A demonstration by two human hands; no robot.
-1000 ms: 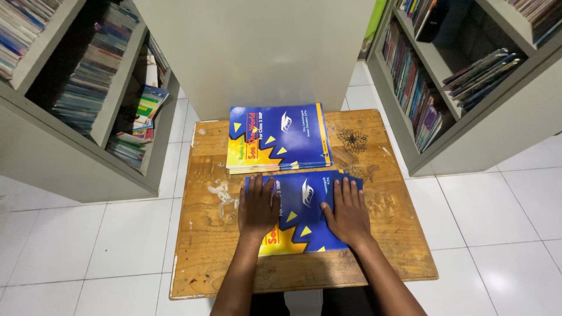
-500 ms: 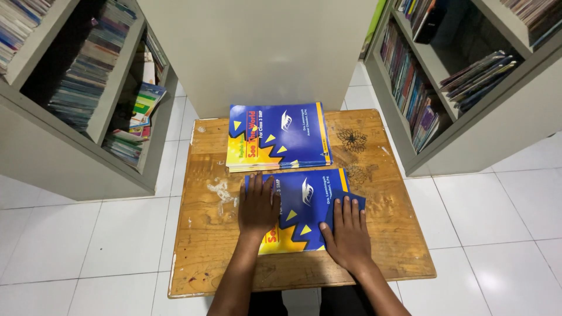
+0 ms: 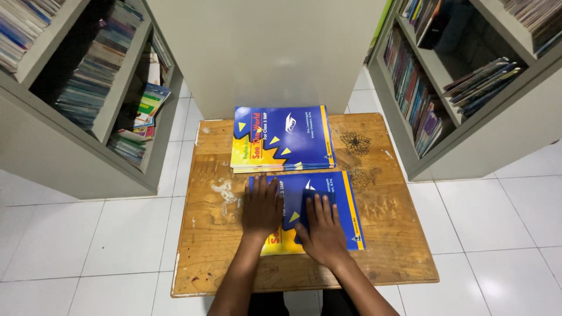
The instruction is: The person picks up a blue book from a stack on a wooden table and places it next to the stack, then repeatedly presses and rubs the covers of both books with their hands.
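A blue and yellow book [image 3: 345, 205] lies flat on the near half of a small wooden table [image 3: 380, 246]. My left hand [image 3: 261, 206] rests palm down on its left part, fingers spread. My right hand [image 3: 319, 227] lies flat on the middle of the same cover, close beside the left one. Just beyond, a stack of matching blue and yellow books [image 3: 282, 138] sits on the table's far half, touching neither hand.
A grey shelf unit [image 3: 76, 93] full of books stands on the left, another grey shelf [image 3: 462, 76] on the right. A plain beige panel [image 3: 263, 52] rises behind the table. White floor tiles [image 3: 497, 222] surround the table.
My right hand has slid left and toward me across the near book's cover, from its right part to the middle. My left hand has stayed in place.
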